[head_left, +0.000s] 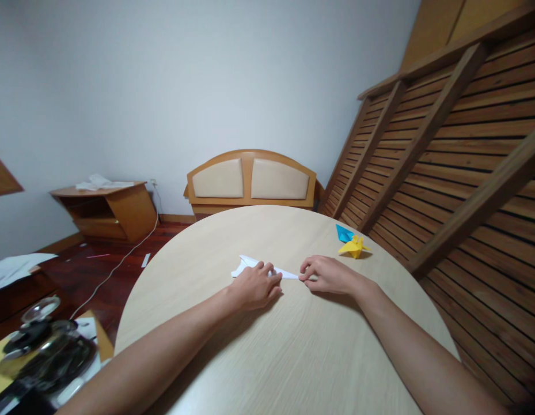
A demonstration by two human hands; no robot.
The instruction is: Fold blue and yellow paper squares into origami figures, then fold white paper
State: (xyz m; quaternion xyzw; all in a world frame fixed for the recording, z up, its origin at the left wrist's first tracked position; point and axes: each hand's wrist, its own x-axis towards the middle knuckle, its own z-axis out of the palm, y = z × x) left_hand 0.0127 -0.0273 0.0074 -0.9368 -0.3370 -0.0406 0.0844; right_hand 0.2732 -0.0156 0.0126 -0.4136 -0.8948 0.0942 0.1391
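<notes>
Pale grey walls and slatted wooden panelling on the right enclosed a round light-wood table (293, 357), and both bare forearms reached across it from the near edge.

At the middle of the table lay one white folded sheet of paper (250, 265), creased into a long shape that tapered to a sharp tip pointing right. The left hand (255, 285) rested palm down on the middle of the paper, fingers curled over it and pressing it flat, so that the wide end stuck out beyond the knuckles to the left and the narrow tip ran out to the right. The right hand (330, 275) sat just beside that tip, its thumb and forefinger pinched together at the very point of the paper; whether they gripped it or only touched it could not be told. The two hands were near each other, with only the thin tip of the paper between them.

Beyond the right hand, toward the table's far right rim, sat two small folded figures touching each other: one yellow paper figure (354, 246) and one blue paper figure (344, 233) just behind it.

Farther off, one padded wooden headboard (251, 180) leaned against the wall, and one low wooden cabinet (107, 210) stood at the left with loose papers on top.
</notes>
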